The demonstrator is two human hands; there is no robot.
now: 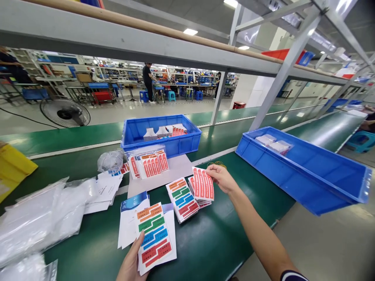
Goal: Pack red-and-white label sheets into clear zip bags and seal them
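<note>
Evidently thin and light, the red sticker sheet [199,184] is in the right hand [220,178], thumb and fingertips pinched together on its far right edge. It overlaps the pile of red sheets [205,203] in the middle of the green table [202,246], just right of the pile of striped sheets [183,200]. It should bend easily and perhaps cling to its neighbours, so an edge or corner seems the best grip. At the near side, the left hand [133,259] has its thumb pressed on the left edge of a striped sheet [154,236]; I cannot tell how its hidden fingers lie. That sheet, atop white papers [172,251], may slide or crease, so support beneath with light thumb pressure would suit.
</note>
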